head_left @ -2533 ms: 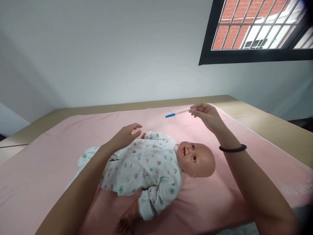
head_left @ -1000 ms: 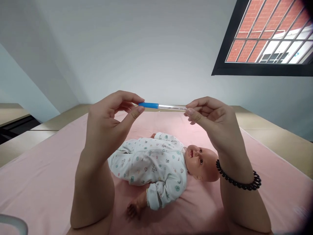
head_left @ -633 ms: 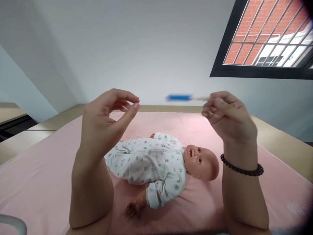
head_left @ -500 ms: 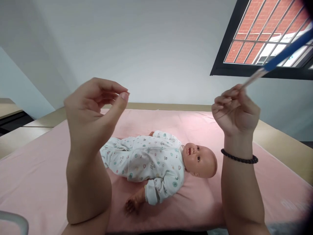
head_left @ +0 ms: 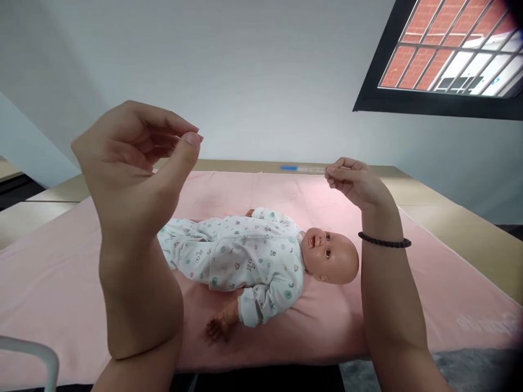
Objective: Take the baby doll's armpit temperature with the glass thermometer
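Note:
My right hand (head_left: 354, 182) pinches the clear end of a thin stick (head_left: 300, 169) with a blue part, blurred by motion, which points left above the far edge of the pink cloth. A dark beaded bracelet circles that wrist. My left hand (head_left: 143, 152) is raised at the left, thumb and fingertips pressed together; what they hold, if anything, is too small to make out. Between my forearms a baby doll (head_left: 249, 253) in a white patterned suit lies on its back, its head to the right. Neither hand touches the doll.
Under the doll a pink cloth (head_left: 335, 332) covers a wooden table (head_left: 461, 223). Behind it stands a pale wall, with a barred window (head_left: 441, 65) at upper right. A curved grey rail (head_left: 36, 348) shows at lower left.
The stick has swung from pointing up and right to pointing left, as my right hand turned and moved left and slightly down. My left hand has shifted a little up and left.

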Available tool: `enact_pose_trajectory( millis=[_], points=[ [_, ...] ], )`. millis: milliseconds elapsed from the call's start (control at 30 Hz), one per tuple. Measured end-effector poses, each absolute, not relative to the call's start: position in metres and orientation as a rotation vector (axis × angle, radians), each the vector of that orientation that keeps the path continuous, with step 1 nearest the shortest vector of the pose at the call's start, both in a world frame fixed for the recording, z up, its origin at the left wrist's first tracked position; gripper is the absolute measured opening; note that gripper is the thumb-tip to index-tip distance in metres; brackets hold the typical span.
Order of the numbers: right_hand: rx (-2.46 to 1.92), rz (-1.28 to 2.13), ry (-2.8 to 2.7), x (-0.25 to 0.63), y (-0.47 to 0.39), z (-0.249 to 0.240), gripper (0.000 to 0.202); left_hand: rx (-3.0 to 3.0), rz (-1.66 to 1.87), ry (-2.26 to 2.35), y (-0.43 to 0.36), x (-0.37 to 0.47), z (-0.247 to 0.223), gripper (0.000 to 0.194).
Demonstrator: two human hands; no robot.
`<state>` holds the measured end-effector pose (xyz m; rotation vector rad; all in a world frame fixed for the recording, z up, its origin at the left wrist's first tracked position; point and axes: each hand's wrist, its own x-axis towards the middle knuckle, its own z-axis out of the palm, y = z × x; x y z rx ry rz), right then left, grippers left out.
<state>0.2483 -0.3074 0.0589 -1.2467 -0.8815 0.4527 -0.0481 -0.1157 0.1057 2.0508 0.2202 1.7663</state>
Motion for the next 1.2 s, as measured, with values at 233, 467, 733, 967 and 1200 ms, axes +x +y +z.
enact_pose_trajectory(
  millis=[233, 467, 733, 967, 1200],
  points=[
    [-1.201, 0.390, -0.933, 0.242, -0.306, 0.062, 0.026, 2.056, 1.768, 0.190, -0.111, -0.045, 0.105, 0.009],
    [-0.959, 0.320, -0.942, 0.250, -0.305, 0.054, 0.034, 2.042, 1.776, 0.161, -0.110, -0.044, 0.105, 0.008],
    [-1.096, 0.346, -1.027, 0.241, -0.319, 0.066, 0.029, 2.036, 1.772, 0.128, -0.109, -0.041, 0.104, 0.009],
    [-1.298, 0.331, -1.081, 0.232, -0.312, 0.065, 0.033, 2.154, 1.781, 0.204, -0.109, -0.041, 0.104, 0.004],
    [-1.221, 0.286, -1.014, 0.230, -0.307, 0.065, 0.032, 2.058, 1.791, 0.168, -0.113, -0.037, 0.104, 0.006]
  ],
)
